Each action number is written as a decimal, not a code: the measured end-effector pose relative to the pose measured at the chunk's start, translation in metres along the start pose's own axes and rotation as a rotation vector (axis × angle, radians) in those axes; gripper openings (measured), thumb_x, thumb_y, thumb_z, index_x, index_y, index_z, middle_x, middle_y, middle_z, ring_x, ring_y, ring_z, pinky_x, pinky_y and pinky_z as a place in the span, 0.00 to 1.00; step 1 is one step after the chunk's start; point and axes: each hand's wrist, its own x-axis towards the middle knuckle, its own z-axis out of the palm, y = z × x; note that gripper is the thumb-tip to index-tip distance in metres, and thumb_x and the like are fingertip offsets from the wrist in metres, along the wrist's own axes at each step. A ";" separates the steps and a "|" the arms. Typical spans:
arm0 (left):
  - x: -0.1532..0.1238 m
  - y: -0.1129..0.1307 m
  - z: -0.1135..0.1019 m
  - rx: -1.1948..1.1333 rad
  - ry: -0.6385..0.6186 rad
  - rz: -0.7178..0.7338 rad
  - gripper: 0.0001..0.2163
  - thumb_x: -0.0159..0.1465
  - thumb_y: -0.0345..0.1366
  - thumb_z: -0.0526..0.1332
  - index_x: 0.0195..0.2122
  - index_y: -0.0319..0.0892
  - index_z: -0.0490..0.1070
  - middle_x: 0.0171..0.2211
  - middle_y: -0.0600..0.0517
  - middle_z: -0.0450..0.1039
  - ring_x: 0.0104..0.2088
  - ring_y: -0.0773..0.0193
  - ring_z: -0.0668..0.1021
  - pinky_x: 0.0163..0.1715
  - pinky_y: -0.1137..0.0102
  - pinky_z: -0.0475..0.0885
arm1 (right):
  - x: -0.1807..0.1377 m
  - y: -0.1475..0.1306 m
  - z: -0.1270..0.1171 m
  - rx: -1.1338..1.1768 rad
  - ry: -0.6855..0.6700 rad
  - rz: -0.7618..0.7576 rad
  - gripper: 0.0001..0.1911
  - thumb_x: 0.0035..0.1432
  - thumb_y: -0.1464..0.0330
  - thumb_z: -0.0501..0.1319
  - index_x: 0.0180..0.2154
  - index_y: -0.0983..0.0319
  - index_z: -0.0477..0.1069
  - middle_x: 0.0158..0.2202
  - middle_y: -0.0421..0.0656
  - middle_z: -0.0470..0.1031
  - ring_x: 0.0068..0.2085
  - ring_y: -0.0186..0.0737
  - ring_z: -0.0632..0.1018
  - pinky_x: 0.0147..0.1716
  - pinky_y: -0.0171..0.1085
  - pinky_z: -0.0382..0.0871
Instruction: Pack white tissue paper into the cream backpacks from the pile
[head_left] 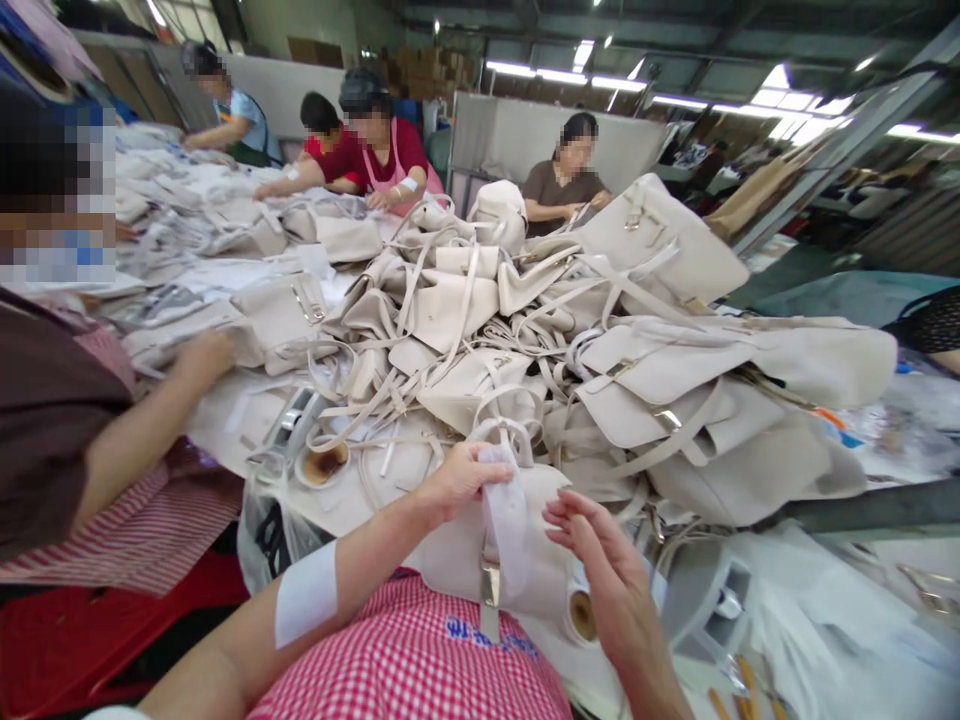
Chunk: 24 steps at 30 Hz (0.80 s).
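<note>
Plainly, the left hand (pixel 459 482) pinches the pale strap (pixel 508 525) of the near bag (pixel 450 555) while the right hand (pixel 600 565) waits, fingers (pixel 564 512) released, so the strap could slip loose.

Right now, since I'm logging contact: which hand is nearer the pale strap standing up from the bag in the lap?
Left. The left hand pinches the top of the strap; the right hand is open beside it on its right, apparently not touching.
</note>
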 end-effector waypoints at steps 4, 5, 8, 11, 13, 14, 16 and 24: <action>0.000 0.004 -0.001 0.003 0.023 0.027 0.15 0.40 0.40 0.71 0.25 0.39 0.70 0.22 0.56 0.69 0.23 0.69 0.68 0.24 0.73 0.61 | 0.017 -0.005 0.041 0.112 -0.347 0.219 0.31 0.45 0.51 0.73 0.47 0.60 0.74 0.34 0.43 0.80 0.32 0.41 0.79 0.31 0.37 0.75; 0.000 0.006 -0.003 -0.003 0.037 0.037 0.15 0.40 0.40 0.71 0.25 0.39 0.70 0.22 0.56 0.68 0.23 0.70 0.67 0.24 0.73 0.60 | 0.014 0.000 0.047 0.123 -0.407 0.279 0.29 0.45 0.51 0.73 0.44 0.61 0.75 0.30 0.42 0.79 0.27 0.40 0.78 0.27 0.36 0.73; 0.001 0.013 -0.009 -0.014 0.065 0.055 0.15 0.40 0.40 0.70 0.26 0.38 0.72 0.22 0.56 0.68 0.23 0.70 0.67 0.24 0.73 0.59 | -0.004 0.020 0.044 0.096 -0.551 0.445 0.25 0.49 0.48 0.69 0.34 0.63 0.74 0.24 0.43 0.77 0.19 0.37 0.74 0.20 0.34 0.69; 0.000 0.017 -0.015 0.001 0.036 0.036 0.15 0.39 0.40 0.70 0.25 0.39 0.72 0.22 0.57 0.69 0.22 0.70 0.68 0.24 0.73 0.59 | -0.007 0.026 0.022 -0.014 -0.676 0.498 0.24 0.46 0.50 0.72 0.32 0.64 0.77 0.24 0.44 0.78 0.21 0.37 0.75 0.22 0.33 0.68; 0.000 0.016 -0.016 0.014 0.008 0.012 0.14 0.39 0.40 0.70 0.25 0.39 0.71 0.21 0.57 0.69 0.22 0.70 0.69 0.24 0.73 0.60 | 0.004 0.015 0.012 -0.068 -0.516 0.395 0.26 0.43 0.48 0.73 0.34 0.63 0.79 0.26 0.46 0.79 0.26 0.39 0.77 0.24 0.34 0.71; 0.000 0.015 -0.016 0.018 0.002 0.001 0.14 0.39 0.39 0.70 0.25 0.39 0.71 0.21 0.57 0.69 0.22 0.69 0.69 0.24 0.73 0.59 | 0.012 0.008 0.012 -0.080 -0.390 0.312 0.28 0.43 0.47 0.72 0.36 0.63 0.79 0.29 0.47 0.80 0.29 0.42 0.78 0.26 0.35 0.72; 0.000 0.011 -0.014 0.020 0.004 -0.012 0.14 0.39 0.38 0.70 0.25 0.39 0.71 0.21 0.57 0.69 0.22 0.69 0.69 0.24 0.74 0.59 | 0.029 -0.007 0.020 -0.089 -0.230 0.183 0.30 0.43 0.45 0.70 0.38 0.62 0.80 0.34 0.49 0.80 0.33 0.44 0.79 0.28 0.37 0.73; -0.019 0.003 -0.020 -0.042 0.004 0.101 0.17 0.46 0.41 0.70 0.33 0.38 0.69 0.27 0.55 0.71 0.26 0.69 0.70 0.27 0.73 0.62 | 0.046 -0.004 0.067 0.062 -0.342 0.218 0.24 0.41 0.50 0.73 0.30 0.63 0.73 0.20 0.36 0.68 0.21 0.30 0.65 0.19 0.29 0.58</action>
